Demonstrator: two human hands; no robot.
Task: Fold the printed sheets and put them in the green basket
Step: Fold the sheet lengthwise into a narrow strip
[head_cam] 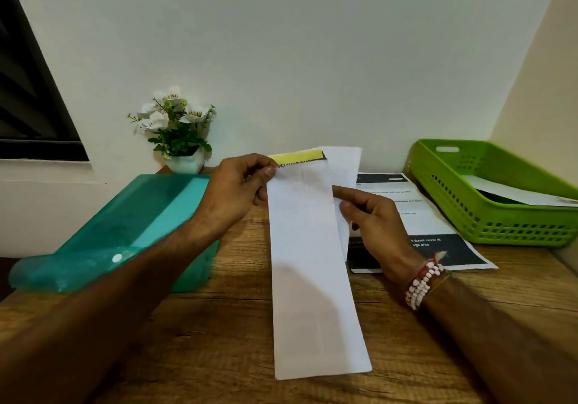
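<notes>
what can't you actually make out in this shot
- Head view: text on the folded sheet; only its blank back and a yellow strip show.
- Printed sheet on the table: partly covered by the right hand, small print too blurred to read.
- Green basket: its right end runs off the frame, wall hides part of the paper inside.
- Teal folder: contents cannot be seen.

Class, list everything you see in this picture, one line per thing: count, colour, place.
Folded sheet: one, white with a yellow strip at its top, centre, held by both hands.
Printed sheet: one, white and black, flat on table beside basket.
Green basket: one, right, paper inside.
Folder: one, teal, left.
Flower pot: one, white, white flowers, by wall.
Table: one, wooden.
Bracelet: white and red beads, right wrist.
Left hand: fingers pinch sheet's top.
Right hand: grips sheet's right edge.
</notes>
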